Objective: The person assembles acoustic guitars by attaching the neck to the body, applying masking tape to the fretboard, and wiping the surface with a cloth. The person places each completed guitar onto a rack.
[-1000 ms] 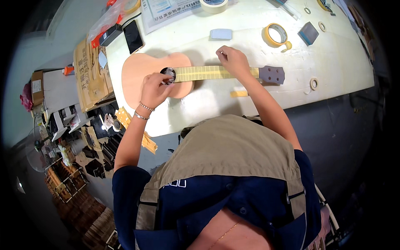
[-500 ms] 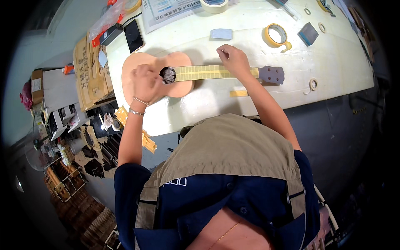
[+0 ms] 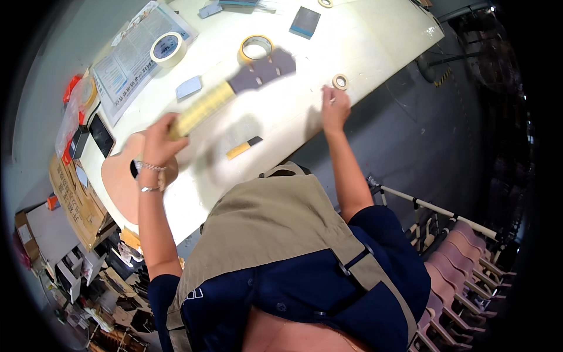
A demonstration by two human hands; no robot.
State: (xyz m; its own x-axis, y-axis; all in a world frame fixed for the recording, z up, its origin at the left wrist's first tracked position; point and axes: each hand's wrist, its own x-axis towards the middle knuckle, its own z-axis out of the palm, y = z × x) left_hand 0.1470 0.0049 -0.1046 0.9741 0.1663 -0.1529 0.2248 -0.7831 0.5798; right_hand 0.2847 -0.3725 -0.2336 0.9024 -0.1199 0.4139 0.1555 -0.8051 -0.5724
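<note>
My left hand (image 3: 160,142) is wrapped round the neck of a small ukulele, close to its body (image 3: 120,182). The body is pale unpainted wood with a round sound hole, partly hidden by my wrist. Yellow tape (image 3: 205,108) covers the fretboard, and the dark headstock (image 3: 265,71) points to the far right. The neck looks raised and tilted, with a shadow on the table below it. My right hand (image 3: 335,110) has its fingers drawn together at the table's right edge, beside a small tape roll (image 3: 340,81). A tiny pale bit shows at its fingers, too small to name.
On the white table (image 3: 281,129) lie a yellow strip with a black end (image 3: 243,148), a yellow tape roll (image 3: 256,48), a wide white tape roll (image 3: 168,49), a pale blue pad (image 3: 189,87), a grey block (image 3: 305,22), newspaper (image 3: 132,67) and a phone (image 3: 101,135). Pink ukulele bodies (image 3: 463,246) hang on a rack.
My left hand has gone from the ukulele's body to its neck, which has swung up and away. My right hand has left the neck for the table's right edge. The view has turned.
</note>
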